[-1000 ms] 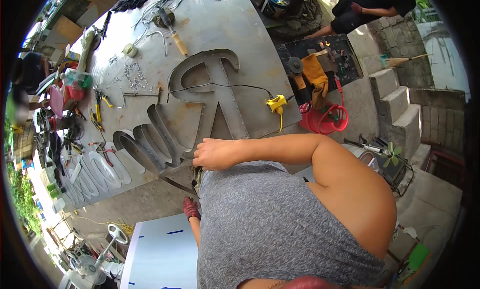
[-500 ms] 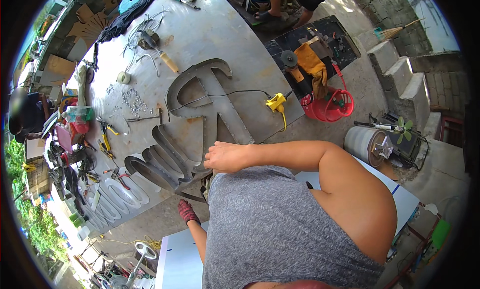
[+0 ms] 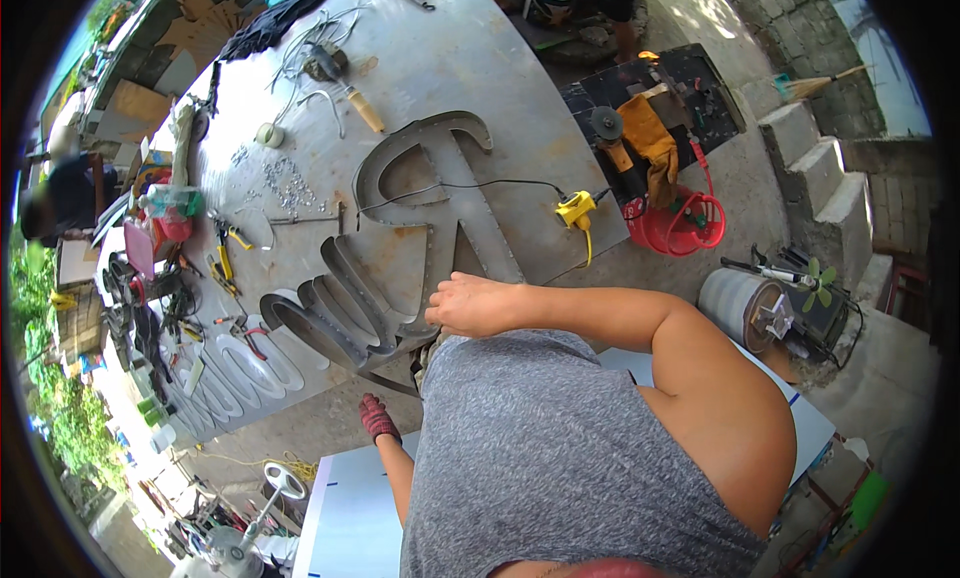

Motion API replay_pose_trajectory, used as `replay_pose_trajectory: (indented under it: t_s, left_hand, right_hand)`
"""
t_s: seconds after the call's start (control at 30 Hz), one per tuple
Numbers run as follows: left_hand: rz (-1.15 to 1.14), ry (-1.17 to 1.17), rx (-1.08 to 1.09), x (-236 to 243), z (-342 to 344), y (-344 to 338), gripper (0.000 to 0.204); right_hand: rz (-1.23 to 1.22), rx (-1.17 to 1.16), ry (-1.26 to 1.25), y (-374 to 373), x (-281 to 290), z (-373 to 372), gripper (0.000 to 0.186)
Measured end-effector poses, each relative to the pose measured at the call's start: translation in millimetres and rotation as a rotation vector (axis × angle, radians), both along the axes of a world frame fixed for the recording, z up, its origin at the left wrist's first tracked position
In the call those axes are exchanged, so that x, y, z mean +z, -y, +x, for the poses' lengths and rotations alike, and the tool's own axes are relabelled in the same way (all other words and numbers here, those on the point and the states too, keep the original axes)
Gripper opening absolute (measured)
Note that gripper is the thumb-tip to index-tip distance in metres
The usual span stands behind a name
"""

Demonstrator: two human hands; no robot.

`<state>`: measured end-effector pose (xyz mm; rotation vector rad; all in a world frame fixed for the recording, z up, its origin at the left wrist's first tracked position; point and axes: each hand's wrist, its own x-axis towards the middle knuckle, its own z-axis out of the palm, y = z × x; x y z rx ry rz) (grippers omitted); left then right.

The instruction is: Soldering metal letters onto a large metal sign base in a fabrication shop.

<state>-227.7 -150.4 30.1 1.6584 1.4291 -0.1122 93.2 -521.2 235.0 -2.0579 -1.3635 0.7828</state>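
- Metal table (image 3: 480, 68): broad, grey.
- Metal letter frame (image 3: 476, 216): lies on the table, its curled strips toward the left, near edge before the person's waist.
- Red basin (image 3: 662, 232): on the floor, right of the table.
- Right hand (image 3: 470, 304): bare, fingers bent, by the frame's near edge; whether they clamp on it cannot be told.
- Left hand (image 3: 376, 418): red glove, low beside the torso; finger spacing, likewise, cannot be told.
- Pliers (image 3: 224, 265): yellow-handled, left of the frame.
- Yellow socket (image 3: 575, 209): right of the frame.
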Motion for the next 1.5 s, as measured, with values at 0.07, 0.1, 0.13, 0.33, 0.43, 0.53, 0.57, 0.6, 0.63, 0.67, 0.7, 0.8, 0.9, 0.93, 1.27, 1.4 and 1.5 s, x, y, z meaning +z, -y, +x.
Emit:
replay_pose_trajectory:
  t_s: [0.07, 0.1, 0.13, 0.33, 0.43, 0.53, 0.57, 0.6, 0.63, 0.67, 0.7, 0.8, 0.9, 0.93, 1.27, 1.4, 1.5]
  left_hand:
    - [0.000, 0.021, -0.029, 8, 2, 8, 0.044]
    - [0.013, 0.015, -0.012, 10, -2, 10, 0.043]
    - [0.021, 0.028, 0.003, 10, -4, 16, 0.043]
    - [0.076, -0.101, -0.093, 24, -9, 41, 0.050]
    - [0.109, -0.126, -0.050, -7, -47, 45, 0.051]
    - [0.134, -0.174, -0.032, 4, -47, 66, 0.050]
    - [0.178, -0.179, -0.033, 6, -50, 72, 0.050]
    - [0.161, -0.182, -0.022, 8, -54, 77, 0.050]
    - [0.158, -0.181, 0.003, 8, -59, 82, 0.050]
    - [0.165, -0.182, 0.006, 8, -63, 86, 0.050]
    - [0.170, -0.183, 0.008, 7, -66, 90, 0.050]
    - [0.068, -0.233, 0.037, -3, -83, 97, 0.051]
    - [0.054, -0.183, 0.101, 1, -82, 109, 0.052]
    - [0.047, -0.180, 0.129, 5, -82, 115, 0.052]
    - [0.089, -0.221, 0.136, 0, -78, 126, 0.050]
    - [0.099, -0.177, 0.141, 3, -74, 128, 0.047]
    - [0.076, -0.202, 0.161, 7, -70, 124, 0.045]
  right_hand:
    - [-0.078, -0.019, -0.019, 2, 4, 5, 0.024]
    - [-0.054, 0.025, -0.021, -1, 3, 5, 0.024]
    - [-0.063, 0.022, -0.028, -2, 1, 6, 0.023]
    - [-0.035, 0.041, -0.034, -6, -4, 3, 0.024]
    - [-0.001, 0.074, -0.025, -14, 2, 9, 0.025]
    - [0.007, 0.125, -0.030, -19, -1, 10, 0.026]
    - [0.008, 0.136, -0.037, -21, 0, 9, 0.026]
    - [0.007, 0.146, -0.042, -24, 1, 9, 0.026]
    - [0.006, 0.171, -0.039, -27, 2, 9, 0.026]
    - [0.001, 0.183, -0.045, -30, 3, 10, 0.027]
    - [-0.006, 0.194, -0.050, -33, 4, 10, 0.027]
    - [-0.017, 0.227, -0.055, -43, 8, 13, 0.027]
    - [-0.028, 0.223, -0.035, -49, 13, 13, 0.028]
    - [-0.033, 0.251, -0.031, -48, 16, 11, 0.028]
    - [-0.056, 0.299, -0.065, -55, 14, 5, 0.028]
    - [-0.062, 0.283, -0.079, -57, 16, 5, 0.028]
    - [-0.071, 0.285, -0.081, -56, 16, 5, 0.028]
